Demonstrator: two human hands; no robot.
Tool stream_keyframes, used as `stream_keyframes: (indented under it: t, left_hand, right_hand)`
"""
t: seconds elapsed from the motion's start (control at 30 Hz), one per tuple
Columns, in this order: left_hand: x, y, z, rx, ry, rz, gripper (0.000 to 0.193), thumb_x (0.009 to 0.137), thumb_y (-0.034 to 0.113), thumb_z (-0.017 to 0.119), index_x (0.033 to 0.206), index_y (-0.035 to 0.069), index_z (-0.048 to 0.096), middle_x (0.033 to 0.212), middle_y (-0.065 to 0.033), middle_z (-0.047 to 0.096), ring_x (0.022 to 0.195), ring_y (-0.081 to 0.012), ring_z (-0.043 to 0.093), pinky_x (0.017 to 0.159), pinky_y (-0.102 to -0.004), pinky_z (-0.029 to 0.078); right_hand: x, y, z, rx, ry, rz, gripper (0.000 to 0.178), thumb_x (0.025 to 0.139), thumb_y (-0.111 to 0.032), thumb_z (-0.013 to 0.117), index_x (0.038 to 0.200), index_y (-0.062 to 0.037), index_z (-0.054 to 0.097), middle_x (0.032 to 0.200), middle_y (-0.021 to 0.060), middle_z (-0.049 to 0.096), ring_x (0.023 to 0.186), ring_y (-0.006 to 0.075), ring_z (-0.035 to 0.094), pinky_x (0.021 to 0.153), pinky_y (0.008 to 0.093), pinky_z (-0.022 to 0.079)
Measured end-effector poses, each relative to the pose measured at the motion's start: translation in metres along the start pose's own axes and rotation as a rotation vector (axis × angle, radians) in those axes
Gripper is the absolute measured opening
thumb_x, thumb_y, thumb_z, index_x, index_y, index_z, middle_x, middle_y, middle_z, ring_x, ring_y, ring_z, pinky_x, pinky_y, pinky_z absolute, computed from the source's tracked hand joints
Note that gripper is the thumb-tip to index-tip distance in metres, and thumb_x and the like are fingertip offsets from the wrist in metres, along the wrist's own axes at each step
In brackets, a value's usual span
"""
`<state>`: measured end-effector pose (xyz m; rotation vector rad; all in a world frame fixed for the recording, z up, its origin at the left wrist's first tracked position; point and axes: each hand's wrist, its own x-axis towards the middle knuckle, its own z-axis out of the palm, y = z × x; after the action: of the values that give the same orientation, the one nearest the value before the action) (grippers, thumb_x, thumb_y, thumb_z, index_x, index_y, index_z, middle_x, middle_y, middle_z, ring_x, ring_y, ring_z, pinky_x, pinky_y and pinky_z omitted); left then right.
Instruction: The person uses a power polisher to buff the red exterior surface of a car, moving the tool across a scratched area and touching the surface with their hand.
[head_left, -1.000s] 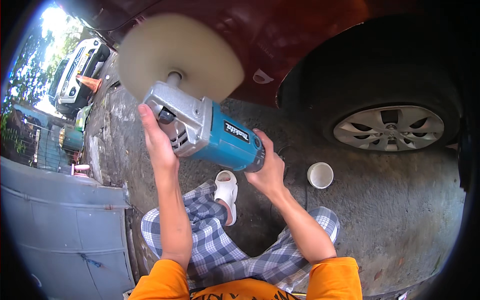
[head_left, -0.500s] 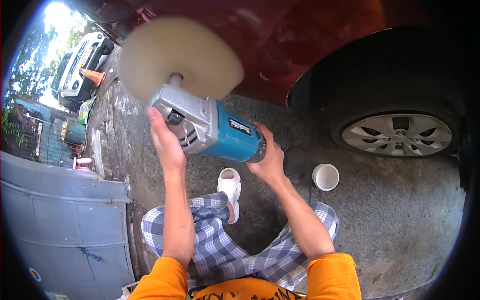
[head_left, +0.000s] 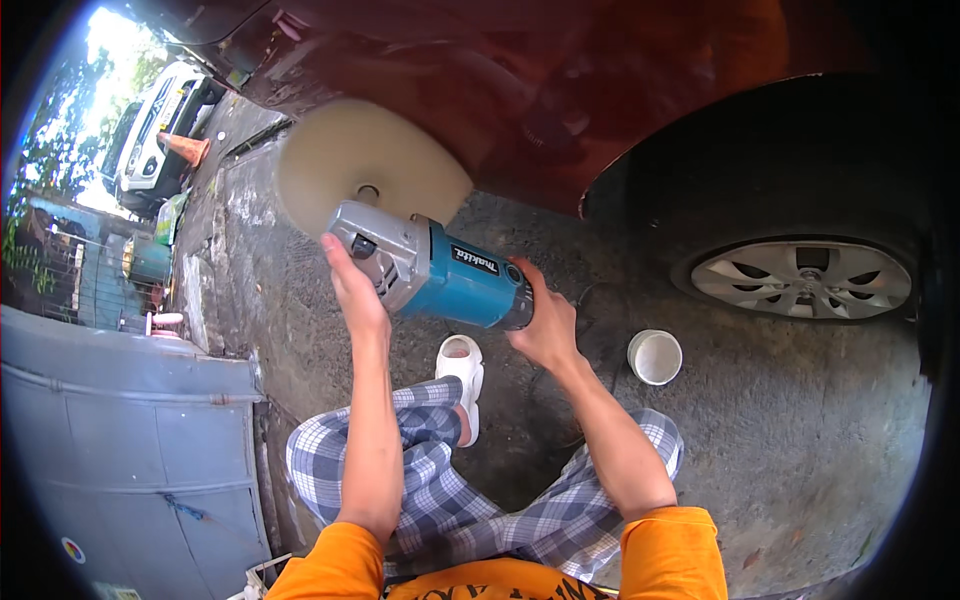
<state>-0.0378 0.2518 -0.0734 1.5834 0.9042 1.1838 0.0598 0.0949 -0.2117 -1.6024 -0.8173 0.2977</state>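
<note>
Both my hands hold a blue and silver power polisher (head_left: 455, 270) out in front of me. My left hand (head_left: 358, 290) grips the side of its silver head, thumb up along the edge. Around the dark rear end of the body, my right hand (head_left: 545, 322) is closed. At the far end the round cream pad (head_left: 370, 150) is blurred, as if spinning. Its upper edge overlaps the lower part of a dark red car panel (head_left: 480, 110); whether they touch I cannot tell.
At the right is the car's wheel (head_left: 805, 280). A small white tub (head_left: 655, 357) stands on the concrete floor (head_left: 780, 430) beside my right knee. Grey metal panels (head_left: 130, 430) stand at the left. Farther off are an orange cone (head_left: 185, 150) and a white vehicle (head_left: 150, 140).
The polisher and both hands have shifted slightly right and toward me. Its pad is lower in view, covering less of the red panel.
</note>
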Motion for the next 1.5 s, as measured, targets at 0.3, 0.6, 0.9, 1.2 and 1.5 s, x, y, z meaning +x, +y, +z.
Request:
stream_keyframes:
  t: [0.3,0.6,0.9,1.2,1.5]
  left_hand:
    - [-0.016,0.041,0.019,0.032,-0.002,0.038,0.078,0.101,0.06,0.031,0.14,-0.007,0.04,0.141,-0.0141,0.045,0.129,-0.0234,0.043,0.11,-0.0344,0.03]
    - [-0.048,0.085,0.035,0.097,0.018,0.1,0.079,0.099,0.066,0.028,0.13,-0.005,0.046,0.127,-0.0123,0.051,0.118,-0.0212,0.047,0.105,-0.0339,0.032]
    - [-0.032,0.061,0.025,0.175,0.09,0.092,0.085,0.097,0.069,0.03,0.133,-0.005,0.046,0.13,-0.0149,0.051,0.122,-0.025,0.046,0.108,-0.0359,0.03]
    - [0.002,0.02,0.004,-0.006,0.035,-0.084,0.08,0.099,0.064,0.034,0.139,-0.005,0.043,0.136,-0.0141,0.051,0.125,-0.0242,0.048,0.108,-0.035,0.034]
    - [0.024,0.015,-0.025,-0.306,-0.28,-0.3,0.068,0.099,0.061,0.037,0.133,0.003,0.049,0.119,-0.0113,0.063,0.105,-0.0219,0.064,0.09,-0.0355,0.053]
  right_hand:
    - [0.006,-0.003,-0.007,0.029,-0.008,0.05,0.076,0.067,-0.013,0.073,0.136,-0.0196,0.042,0.112,0.0173,0.067,0.097,0.0434,0.064,0.087,0.048,0.052]
    - [-0.001,-0.012,-0.02,0.156,0.125,-0.031,0.081,0.064,-0.009,0.081,0.136,-0.0123,0.043,0.118,0.0167,0.066,0.109,0.0359,0.065,0.091,0.0398,0.052]
    - [0.0,-0.007,-0.01,0.092,0.063,-0.006,0.078,0.066,-0.009,0.075,0.137,-0.0136,0.043,0.12,0.0164,0.065,0.108,0.0381,0.064,0.09,0.0415,0.052]
    - [0.002,-0.007,0.006,0.002,-0.07,0.077,0.08,0.067,-0.008,0.071,0.139,-0.0197,0.039,0.103,0.0201,0.069,0.096,0.0425,0.065,0.082,0.0472,0.053]
    - [-0.024,-0.076,-0.019,-0.31,-0.182,0.186,0.083,0.067,-0.008,0.073,0.141,-0.0163,0.037,0.088,0.0183,0.068,0.08,0.0411,0.067,0.072,0.0496,0.053]
